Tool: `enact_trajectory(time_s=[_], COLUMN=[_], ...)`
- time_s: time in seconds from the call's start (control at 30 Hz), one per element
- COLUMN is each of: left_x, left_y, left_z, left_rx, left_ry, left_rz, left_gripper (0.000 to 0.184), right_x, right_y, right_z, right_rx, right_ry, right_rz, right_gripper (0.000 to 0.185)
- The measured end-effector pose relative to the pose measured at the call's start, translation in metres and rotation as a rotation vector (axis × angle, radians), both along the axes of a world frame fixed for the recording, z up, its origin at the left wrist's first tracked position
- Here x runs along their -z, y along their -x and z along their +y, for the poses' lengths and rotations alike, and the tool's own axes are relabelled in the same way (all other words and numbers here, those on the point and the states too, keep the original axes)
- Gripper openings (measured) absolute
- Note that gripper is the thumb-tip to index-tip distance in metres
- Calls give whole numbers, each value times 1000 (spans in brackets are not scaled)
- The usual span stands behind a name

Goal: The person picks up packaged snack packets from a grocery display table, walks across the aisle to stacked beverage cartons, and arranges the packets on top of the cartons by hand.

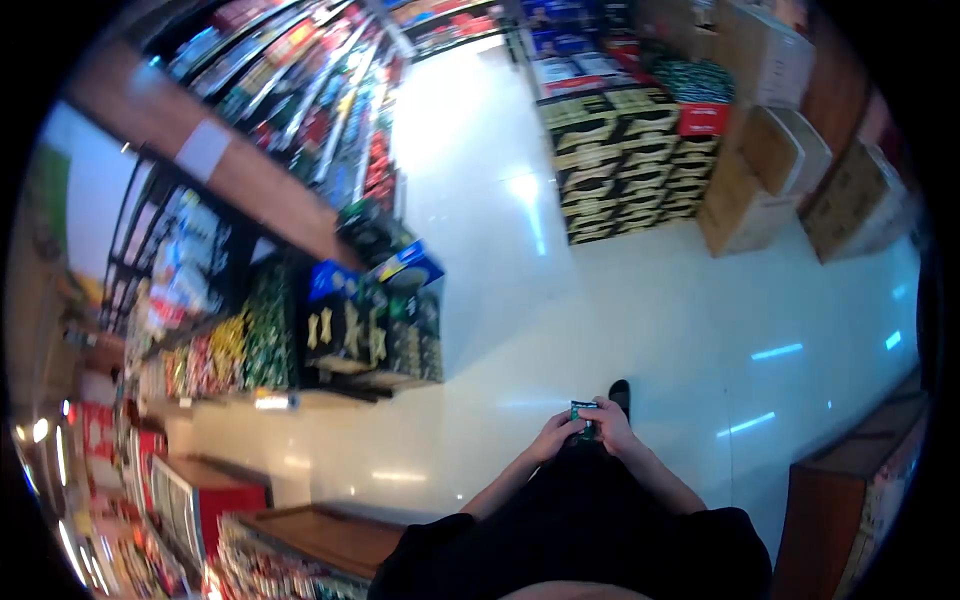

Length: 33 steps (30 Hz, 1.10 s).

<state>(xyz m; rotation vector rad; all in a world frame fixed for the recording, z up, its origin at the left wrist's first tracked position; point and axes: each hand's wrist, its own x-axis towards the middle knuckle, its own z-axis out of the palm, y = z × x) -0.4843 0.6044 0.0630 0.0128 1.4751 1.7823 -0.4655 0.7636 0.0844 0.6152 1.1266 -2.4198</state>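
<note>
Packet (pixel 583 409): small, dark green, left of the shoe (pixel 620 391)
Left hand (pixel 556 436): grip closed on the packet's left side
Right hand (pixel 611 425): grip closed on its right
Shoe: dark, rounded toe, partly hidden
Floor (pixel 650 310): pale, glossy
Packet's print: too small to read

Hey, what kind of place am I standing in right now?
Most likely a supermarket or grocery shop: there are long shelves of colourful packaged goods, a tall stack of matching boxes, and a wide, shiny floor running between them.
</note>
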Motion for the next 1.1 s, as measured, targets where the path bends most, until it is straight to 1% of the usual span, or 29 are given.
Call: enact_trajectory(time_s=[0.03, 0.13, 0.23, 0.27, 0.33, 0.4, 0.43, 0.53, 0.63, 0.67, 0.7, 0.73, 0.8, 0.87, 0.93, 0.97, 1.07, 1.1], left_x=[-13, -4, -2, -2, -10, -19, -24, -34, -20, -15, -13, -10, -6, 7, 17, 17, 2, -9], left_y=[13, 61, 113, 123, 148, 174, 189, 230, 262, 272, 284, 297, 322, 352, 382, 392, 453, 473], left_z=[34, 114, 189, 211, 250, 277, 290, 318, 330, 333, 338, 344, 353, 368, 386, 393, 434, 448], left_rx=[-41, 135, 285, 327, 347, 378, 396, 426, 486, 492, 488, 477, 447, 398, 341, 287, 128, 54], left_ry=[-48, -91, -108, -111, -151, -166, -173, -197, -152, -130, -71, -22, 75, 48, 36, 64, 123, 141], left_rz=[-85, -82, 11, 37, 105, 127, 152, 70, 71, 59, 20, 34, 58, 91, 139, 107, 59, 22], left_gripper=[32, 30, 23, 22, 19, 15, 16, 18, 21, 22, 25, 25, 25, 22, 20, 19, 18, 18], right_x=[0, 14, 4, 4, -19, -22, -25, -50, -21, -17, -20, -22, -9, 2, 0, 2, 19, 0], right_y=[7, 35, 61, 71, 90, 110, 120, 148, 177, 185, 196, 209, 239, 273, 317, 339, 412, 437], right_z=[24, 98, 174, 194, 233, 262, 274, 294, 300, 302, 310, 319, 337, 360, 381, 394, 433, 445], right_rx=[85, 276, 324, 359, 329, 373, 389, 474, 605, 603, 529, 453, 361, 296, 264, 250, 145, 111], right_ry=[-10, -100, -223, -228, -394, -531, -593, -540, -337, -233, -209, -187, -206, -237, -275, -236, -183, -272], right_rz=[-13, 7, -31, 0, 41, 85, 98, 16, -16, -59, -79, -96, -53, -21, -5, 17, -43, -30], right_gripper=[11, 11, 12, 15, 15, 16, 16, 16, 19, 18, 17, 17, 16, 17, 18, 19, 17, 19])
